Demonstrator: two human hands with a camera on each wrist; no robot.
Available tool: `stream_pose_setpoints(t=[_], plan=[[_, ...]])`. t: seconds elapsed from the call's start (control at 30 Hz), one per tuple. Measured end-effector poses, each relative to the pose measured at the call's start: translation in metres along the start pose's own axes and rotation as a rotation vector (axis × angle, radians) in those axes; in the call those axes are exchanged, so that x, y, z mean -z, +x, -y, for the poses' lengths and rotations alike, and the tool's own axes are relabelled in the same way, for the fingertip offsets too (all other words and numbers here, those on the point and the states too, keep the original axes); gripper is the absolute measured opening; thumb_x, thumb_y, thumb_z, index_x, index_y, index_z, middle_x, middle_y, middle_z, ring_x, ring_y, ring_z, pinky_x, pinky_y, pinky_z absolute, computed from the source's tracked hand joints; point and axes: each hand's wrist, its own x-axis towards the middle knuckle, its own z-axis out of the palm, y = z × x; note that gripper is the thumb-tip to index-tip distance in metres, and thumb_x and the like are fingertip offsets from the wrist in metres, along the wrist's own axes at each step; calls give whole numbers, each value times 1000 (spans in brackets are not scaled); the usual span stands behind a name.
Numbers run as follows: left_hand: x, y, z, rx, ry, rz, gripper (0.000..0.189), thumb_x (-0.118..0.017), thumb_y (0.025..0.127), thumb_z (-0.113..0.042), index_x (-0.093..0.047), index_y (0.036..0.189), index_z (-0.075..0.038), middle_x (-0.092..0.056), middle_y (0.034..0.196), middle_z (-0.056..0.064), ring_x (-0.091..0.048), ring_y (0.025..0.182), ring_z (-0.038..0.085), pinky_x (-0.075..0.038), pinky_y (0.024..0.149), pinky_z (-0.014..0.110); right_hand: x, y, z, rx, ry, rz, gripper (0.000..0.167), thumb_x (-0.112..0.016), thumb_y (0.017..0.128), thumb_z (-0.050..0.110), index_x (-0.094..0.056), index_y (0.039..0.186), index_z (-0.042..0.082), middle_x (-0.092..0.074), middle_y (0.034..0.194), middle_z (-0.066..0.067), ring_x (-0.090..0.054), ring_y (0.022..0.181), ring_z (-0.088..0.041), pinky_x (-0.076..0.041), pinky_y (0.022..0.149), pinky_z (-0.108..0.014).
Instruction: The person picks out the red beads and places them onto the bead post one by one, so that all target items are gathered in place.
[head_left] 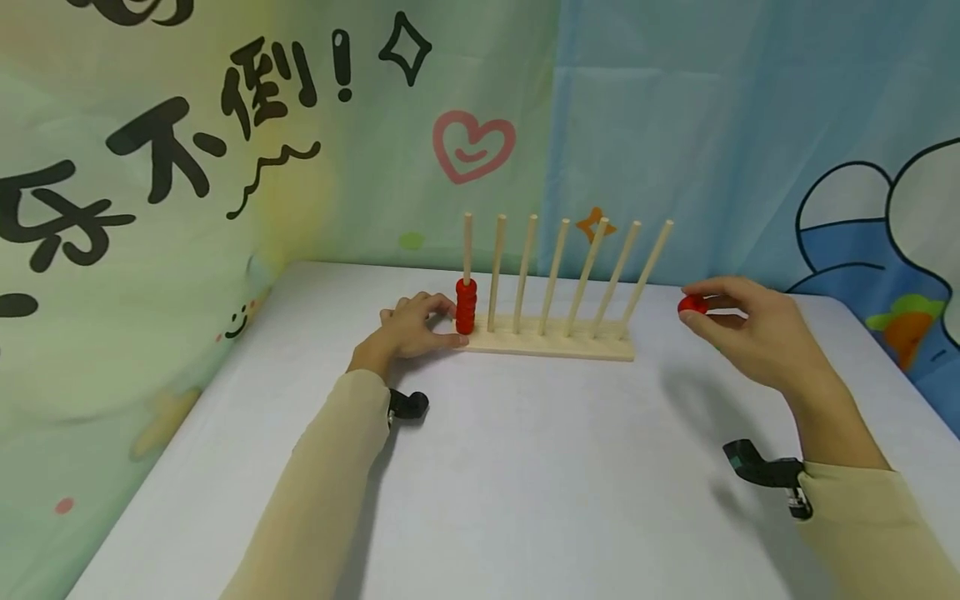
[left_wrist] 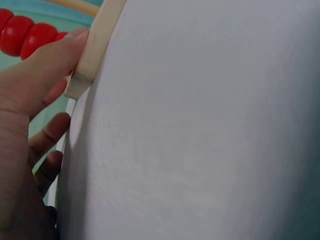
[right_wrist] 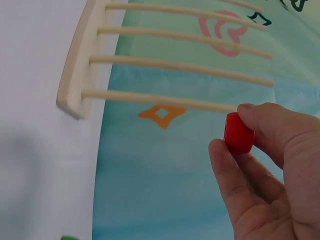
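A wooden peg stand (head_left: 551, 346) has a row of upright pegs on a flat base. Several red beads (head_left: 466, 307) are stacked on its leftmost peg. At that end my left hand (head_left: 408, 327) holds the base, thumb along the front edge and a finger behind. The left wrist view shows the thumb on the wooden base (left_wrist: 95, 55) beside the red beads (left_wrist: 37, 37). Off to the right of the stand, my right hand (head_left: 757, 333) pinches a loose red bead (head_left: 692, 304) in the air. In the right wrist view this bead (right_wrist: 239, 133) sits between thumb and fingertips.
The stand rests toward the back of a white table (head_left: 540, 467). Behind it hangs a printed backdrop (head_left: 637, 108) with drawings and lettering. A small green thing (right_wrist: 69, 238) shows at the bottom edge of the right wrist view. Both wrists wear small black cameras.
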Motion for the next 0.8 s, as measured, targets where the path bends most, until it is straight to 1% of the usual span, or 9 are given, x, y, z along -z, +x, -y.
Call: stream_pose_setpoints(t=[0.17,0.33,0.4,0.5,0.7,0.8], plan=[[0,1,2,8,-10,11,51,-72,77,-64,-57,115,-32,-52,126,-6,-41,116,26,-23,95,52,-8,3,10,-19,21,13,36,-67,95,32,-63,124,10,-65,115,-6,-54,95,10,-41,77,-1],[0,1,3,10,-19,6,52,-72,77,-63,-58,116,-31,-52,128,-5,-41,117,27,-23,97,53,-19,8,19,4,59,7,35,-67,95,31,-64,123,11,-65,115,-4,-58,96,0,-42,78,-3],[0,1,4,8,-19,7,52,-72,77,-63,-58,116,-32,-53,128,-5,-42,117,26,-23,96,52,-24,10,23,26,73,-1,34,-68,94,29,-64,122,10,-66,114,-4,-59,96,-4,-43,79,-4],[0,1,6,7,-24,7,53,-73,77,-63,-58,117,-32,-53,128,-4,-42,118,25,-23,96,52,-30,14,29,43,99,-3,32,-68,94,27,-65,121,11,-66,112,-4,-60,94,-6,-44,79,-6],[-1,1,7,12,-33,2,52,-73,76,-63,-58,116,-32,-53,128,-4,-42,119,25,-22,96,52,-41,23,37,128,180,-10,36,-65,96,19,-59,131,13,-61,117,-3,-60,90,-9,-48,77,-12],[0,1,6,11,-42,2,51,-74,77,-61,-58,116,-32,-53,128,-4,-41,119,26,-22,96,52,-45,26,41,169,221,-8,31,-64,97,15,-62,127,12,-60,114,-1,-61,86,-12,-50,73,-14]])
